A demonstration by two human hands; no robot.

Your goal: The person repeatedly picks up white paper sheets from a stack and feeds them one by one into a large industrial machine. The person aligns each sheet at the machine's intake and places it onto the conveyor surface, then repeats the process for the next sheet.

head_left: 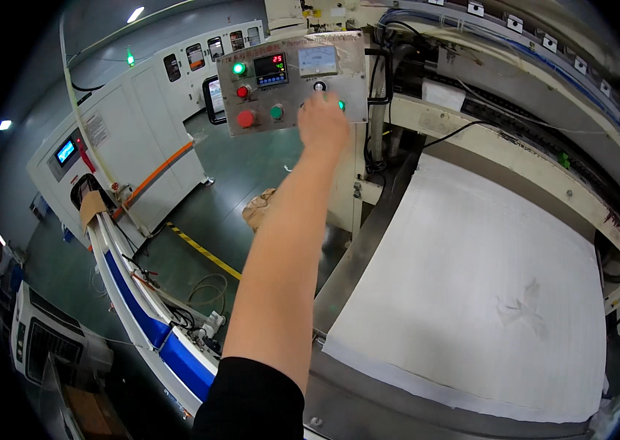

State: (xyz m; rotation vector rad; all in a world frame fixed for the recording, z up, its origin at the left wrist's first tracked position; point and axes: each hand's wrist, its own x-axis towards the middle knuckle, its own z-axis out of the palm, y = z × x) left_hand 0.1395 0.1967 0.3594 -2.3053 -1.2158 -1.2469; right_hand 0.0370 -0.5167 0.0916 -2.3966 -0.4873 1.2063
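My left hand (324, 123) reaches up and forward to a grey metal control panel (251, 123), arm stretched out in a short black sleeve. Its fingers are curled together against the panel, just below a small dark knob (319, 86). The back of the hand hides what the fingertips press or grip. On the panel are a lit green lamp (239, 69), a red emergency button (246, 118), a green button (276, 112), a digital display (270, 70) and a white dial meter (317, 60). My right hand is out of view.
To the right, a white sheet (464, 293) covers a metal machine bed beneath a cream frame beam (522, 143). White machine cabinets (141, 139) and a blue-and-white rail (185, 363) stand left. Crumpled brown paper (257, 208) and a yellow-black floor stripe (204, 249) lie beyond my arm.
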